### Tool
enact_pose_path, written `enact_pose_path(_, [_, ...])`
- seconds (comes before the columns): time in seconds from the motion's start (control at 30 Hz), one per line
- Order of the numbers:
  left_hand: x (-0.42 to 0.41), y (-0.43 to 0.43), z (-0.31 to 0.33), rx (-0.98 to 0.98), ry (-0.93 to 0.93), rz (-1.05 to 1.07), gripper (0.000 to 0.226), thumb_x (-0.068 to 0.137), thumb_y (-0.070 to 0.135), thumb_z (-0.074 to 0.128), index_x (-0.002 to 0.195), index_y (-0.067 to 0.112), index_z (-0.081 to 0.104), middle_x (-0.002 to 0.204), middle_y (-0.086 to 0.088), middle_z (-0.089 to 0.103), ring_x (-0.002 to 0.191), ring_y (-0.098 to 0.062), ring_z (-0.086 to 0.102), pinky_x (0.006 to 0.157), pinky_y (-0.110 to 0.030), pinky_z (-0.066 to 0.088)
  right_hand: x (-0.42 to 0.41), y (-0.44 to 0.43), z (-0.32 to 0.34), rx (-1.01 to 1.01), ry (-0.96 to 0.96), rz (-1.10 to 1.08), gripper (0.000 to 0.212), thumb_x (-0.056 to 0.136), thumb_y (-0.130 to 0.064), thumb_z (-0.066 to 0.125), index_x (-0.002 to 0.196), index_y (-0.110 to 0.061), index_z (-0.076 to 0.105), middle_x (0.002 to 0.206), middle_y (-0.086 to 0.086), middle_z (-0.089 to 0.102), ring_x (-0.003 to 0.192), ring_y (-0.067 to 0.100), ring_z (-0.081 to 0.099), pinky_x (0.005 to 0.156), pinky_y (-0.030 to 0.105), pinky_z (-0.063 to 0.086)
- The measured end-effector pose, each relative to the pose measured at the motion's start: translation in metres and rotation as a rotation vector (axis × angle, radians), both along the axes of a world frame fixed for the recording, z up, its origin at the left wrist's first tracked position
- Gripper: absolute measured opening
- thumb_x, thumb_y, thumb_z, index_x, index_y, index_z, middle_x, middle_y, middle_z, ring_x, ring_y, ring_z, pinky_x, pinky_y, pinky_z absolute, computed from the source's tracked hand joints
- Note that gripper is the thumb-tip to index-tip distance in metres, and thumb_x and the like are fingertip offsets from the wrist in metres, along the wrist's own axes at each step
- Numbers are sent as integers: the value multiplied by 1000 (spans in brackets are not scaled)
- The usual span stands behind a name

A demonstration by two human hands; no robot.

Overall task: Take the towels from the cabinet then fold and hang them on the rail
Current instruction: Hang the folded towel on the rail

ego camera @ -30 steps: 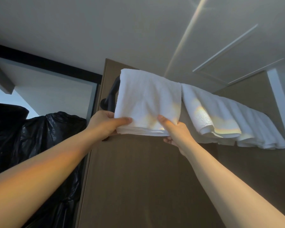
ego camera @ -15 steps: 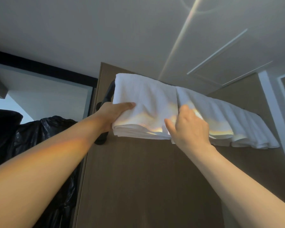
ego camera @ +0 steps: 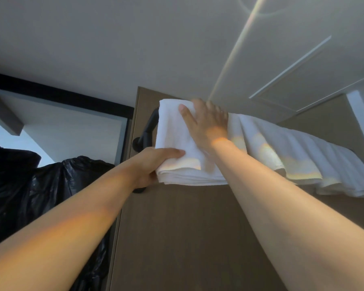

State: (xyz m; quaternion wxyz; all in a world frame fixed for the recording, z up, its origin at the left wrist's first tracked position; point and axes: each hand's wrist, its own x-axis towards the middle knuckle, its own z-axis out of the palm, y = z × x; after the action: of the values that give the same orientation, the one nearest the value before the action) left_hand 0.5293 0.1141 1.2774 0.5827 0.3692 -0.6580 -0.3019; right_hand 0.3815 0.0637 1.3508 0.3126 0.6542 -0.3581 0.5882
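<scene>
A folded white towel (ego camera: 174, 133) hangs over the left end of a black rail (ego camera: 148, 129) fixed high on a brown wall panel. My left hand (ego camera: 153, 164) grips the towel's lower left corner, thumb on the front. My right hand (ego camera: 206, 122) lies flat on the towel's upper right part, fingers spread over the fold at the rail. To the right, several more white towels (ego camera: 298, 156) hang bunched along the same rail, which they hide.
The brown wall panel (ego camera: 177, 238) fills the space below the towels. Black plastic bags (ego camera: 29, 196) are piled at the left. A white ceiling (ego camera: 135, 49) is overhead and a white frame (ego camera: 361, 118) stands at the far right.
My right hand left the towel's lower edge and moved up to press flat near the rail. My left hand has kept hold of the lower left corner.
</scene>
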Motion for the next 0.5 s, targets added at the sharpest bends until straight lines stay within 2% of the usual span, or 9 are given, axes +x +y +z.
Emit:
enact_pose_path(0.07, [3, 0, -8, 35, -29, -28, 43, 81, 24, 74, 119, 10, 58, 87, -5, 73, 68, -16, 72, 55, -25, 55, -1, -7, -3, -54, -23, 2, 51, 97, -62, 27, 119, -22, 51, 124, 9, 55, 121, 32, 46, 109, 50, 27])
enact_pose_path(0.13, [6, -3, -14, 23, -65, 8, 44, 83, 29, 72, 119, 7, 59, 85, -4, 64, 52, -9, 59, 42, -17, 42, -3, -10, -1, -74, -26, 7, 52, 97, -62, 28, 118, -21, 52, 122, 9, 57, 119, 32, 48, 107, 48, 30])
enact_pose_path(0.23, [4, -8, -14, -49, -116, 108, 42, 85, 34, 71, 115, 6, 61, 80, -4, 55, 48, -5, 44, 39, -16, 34, -9, -14, 2, -106, -35, -1, 52, 97, -62, 30, 112, -18, 54, 118, 11, 59, 116, 33, 51, 101, 44, 33])
enact_pose_path(0.37, [-4, -14, -14, -100, -155, 202, 41, 84, 38, 72, 113, 10, 63, 90, -6, 58, 60, -11, 49, 41, -17, 38, -21, -21, 2, -78, -46, 4, 52, 97, -61, 29, 109, -16, 52, 120, 10, 57, 118, 33, 49, 101, 43, 33])
enact_pose_path(0.43, [-3, -16, -15, -99, -182, 218, 47, 83, 42, 72, 115, 9, 62, 92, -9, 57, 60, -12, 49, 43, -18, 38, -27, -25, 1, -44, -40, -5, 54, 97, -63, 27, 116, -17, 50, 126, 10, 55, 124, 31, 45, 106, 43, 31])
enact_pose_path(0.5, [-2, -17, -16, -98, -200, 218, 54, 80, 46, 73, 117, 7, 62, 91, -10, 54, 54, -11, 45, 43, -19, 35, -33, -27, -3, 10, -39, -13, 59, 96, -64, 24, 131, -20, 44, 138, 8, 47, 135, 28, 35, 114, 45, 22])
